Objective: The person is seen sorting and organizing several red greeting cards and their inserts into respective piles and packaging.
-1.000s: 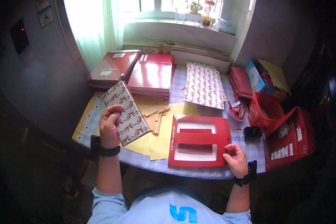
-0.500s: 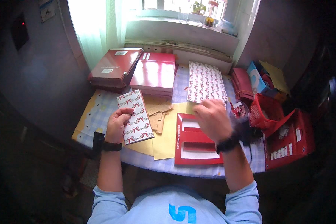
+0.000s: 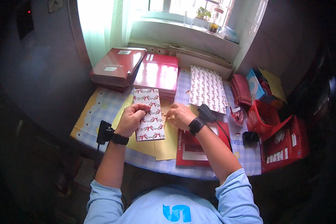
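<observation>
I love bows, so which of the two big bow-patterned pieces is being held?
The bow-patterned card in the left hand. The other bow-patterned piece lies farther back, to the right, with no hand on it.

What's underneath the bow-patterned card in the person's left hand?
Yellow sheets show past the lower edge of the bow-patterned card, and some brown paper past its right edge. Whatever lies directly beneath, behind card and left hand, is covered.

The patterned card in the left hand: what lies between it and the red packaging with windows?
In the head view, yellow paper shows between the patterned card and the red packaging, with the right hand at this gap's upper part.
</observation>
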